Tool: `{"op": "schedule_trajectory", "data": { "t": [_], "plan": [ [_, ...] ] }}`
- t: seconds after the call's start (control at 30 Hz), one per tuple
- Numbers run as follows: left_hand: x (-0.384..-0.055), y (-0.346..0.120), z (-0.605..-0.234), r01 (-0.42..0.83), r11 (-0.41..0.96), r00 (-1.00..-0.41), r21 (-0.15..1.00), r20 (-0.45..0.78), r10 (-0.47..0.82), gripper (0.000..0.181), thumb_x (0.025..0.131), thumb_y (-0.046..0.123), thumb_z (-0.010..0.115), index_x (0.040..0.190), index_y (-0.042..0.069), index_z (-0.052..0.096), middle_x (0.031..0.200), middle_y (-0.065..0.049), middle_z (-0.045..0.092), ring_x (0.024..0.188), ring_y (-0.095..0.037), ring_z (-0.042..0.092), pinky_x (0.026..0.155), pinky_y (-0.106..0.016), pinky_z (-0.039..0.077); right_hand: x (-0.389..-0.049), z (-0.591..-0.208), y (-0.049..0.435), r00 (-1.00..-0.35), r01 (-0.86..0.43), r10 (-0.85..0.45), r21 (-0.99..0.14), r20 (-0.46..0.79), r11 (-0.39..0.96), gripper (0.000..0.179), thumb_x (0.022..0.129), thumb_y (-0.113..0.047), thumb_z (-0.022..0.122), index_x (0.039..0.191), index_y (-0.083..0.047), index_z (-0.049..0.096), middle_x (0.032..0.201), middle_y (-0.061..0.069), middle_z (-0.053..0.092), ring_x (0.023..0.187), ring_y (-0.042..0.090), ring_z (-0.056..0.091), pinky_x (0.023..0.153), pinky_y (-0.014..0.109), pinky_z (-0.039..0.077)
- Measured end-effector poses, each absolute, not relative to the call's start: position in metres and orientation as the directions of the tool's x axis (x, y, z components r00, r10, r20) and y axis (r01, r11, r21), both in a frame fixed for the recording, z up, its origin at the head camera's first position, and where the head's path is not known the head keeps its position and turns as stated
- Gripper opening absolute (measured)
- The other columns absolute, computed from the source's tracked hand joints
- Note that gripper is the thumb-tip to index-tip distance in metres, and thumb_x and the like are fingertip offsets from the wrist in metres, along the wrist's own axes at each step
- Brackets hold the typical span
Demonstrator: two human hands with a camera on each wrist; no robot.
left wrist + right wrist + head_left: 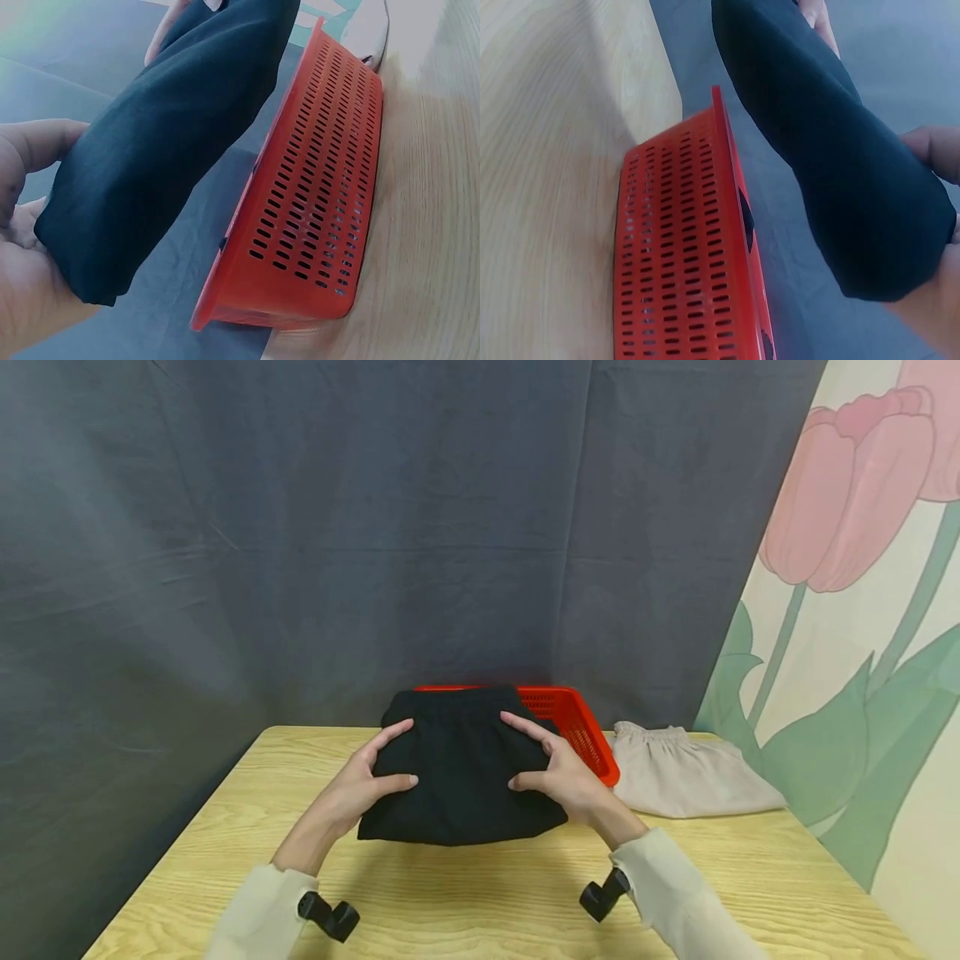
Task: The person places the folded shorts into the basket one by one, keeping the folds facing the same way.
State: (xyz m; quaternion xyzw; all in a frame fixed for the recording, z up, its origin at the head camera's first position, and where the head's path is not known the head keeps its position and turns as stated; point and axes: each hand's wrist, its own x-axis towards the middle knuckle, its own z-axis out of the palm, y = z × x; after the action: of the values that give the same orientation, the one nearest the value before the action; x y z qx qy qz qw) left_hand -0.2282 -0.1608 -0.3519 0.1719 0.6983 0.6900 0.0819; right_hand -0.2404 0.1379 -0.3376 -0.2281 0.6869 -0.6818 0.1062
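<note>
A folded black garment (461, 768), its exact kind unclear, is held up level in both hands in the head view. My left hand (352, 789) grips its left side, thumb and a finger on top, the other fingers underneath. On the opposite side my right hand (566, 781) grips it the same way. Behind and partly hidden by the cloth stands a red perforated plastic basket (577, 735). Both wrist views show the garment raised above the basket's rim level, apart from the basket (300, 202). Dark cloth bits show through its rim slots in the right wrist view.
A beige garment (686, 772) with a gathered elastic waist lies flat to the right of the basket on the wooden table (465, 910). A dark grey curtain (375, 527) hangs behind the table. A wall with painted tulips (847, 510) borders the right side.
</note>
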Motion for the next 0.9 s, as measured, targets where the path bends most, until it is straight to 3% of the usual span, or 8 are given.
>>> {"op": "schedule_trajectory", "data": {
  "t": [0.3,0.7,0.77,0.9],
  "plan": [
    [-0.241,-0.151,-0.342,0.177,0.033,-0.915,0.984,0.152,0.375,0.077,0.087,-0.003,0.066,0.152,0.024,0.033,0.145,-0.015,0.04,0.119,-0.029,0.053,0.094,-0.039,0.047,-0.243,-0.331,0.149,-0.891,-0.223,-0.408,-0.975,0.2,0.009,0.085,0.077,0.015,0.064,0.147,-0.028,0.043,0.137,0.016,0.046,0.107,0.033,0.058,0.083,0.043,0.053],
    [-0.256,-0.138,-0.34,0.202,0.046,-0.907,0.978,0.169,0.386,0.077,0.087,-0.003,0.067,0.15,0.029,0.036,0.152,-0.007,0.027,0.128,-0.03,0.044,0.102,-0.047,0.039,-0.253,-0.333,0.164,-0.911,-0.252,-0.349,-0.967,0.221,0.046,0.082,0.076,0.015,0.068,0.144,-0.028,0.049,0.142,0.009,0.04,0.11,0.032,0.055,0.083,0.04,0.053],
    [-0.26,-0.137,-0.339,0.221,0.051,-0.904,0.974,0.185,0.386,0.077,0.087,-0.002,0.067,0.15,0.028,0.036,0.154,-0.006,0.023,0.133,-0.031,0.037,0.104,-0.05,0.034,-0.254,-0.332,0.165,-0.908,-0.256,-0.351,-0.966,0.231,0.028,0.082,0.076,0.016,0.067,0.144,-0.026,0.048,0.141,0.011,0.041,0.11,0.033,0.055,0.083,0.041,0.053],
    [-0.266,-0.134,-0.338,0.244,0.053,-0.899,0.968,0.206,0.386,0.076,0.087,0.0,0.068,0.15,0.028,0.037,0.153,-0.006,0.025,0.134,-0.032,0.035,0.105,-0.051,0.033,-0.257,-0.331,0.168,-0.91,-0.284,-0.325,-0.958,0.256,0.041,0.082,0.075,0.016,0.068,0.144,-0.025,0.049,0.142,0.007,0.039,0.113,0.031,0.053,0.084,0.038,0.052]
  ]
}}
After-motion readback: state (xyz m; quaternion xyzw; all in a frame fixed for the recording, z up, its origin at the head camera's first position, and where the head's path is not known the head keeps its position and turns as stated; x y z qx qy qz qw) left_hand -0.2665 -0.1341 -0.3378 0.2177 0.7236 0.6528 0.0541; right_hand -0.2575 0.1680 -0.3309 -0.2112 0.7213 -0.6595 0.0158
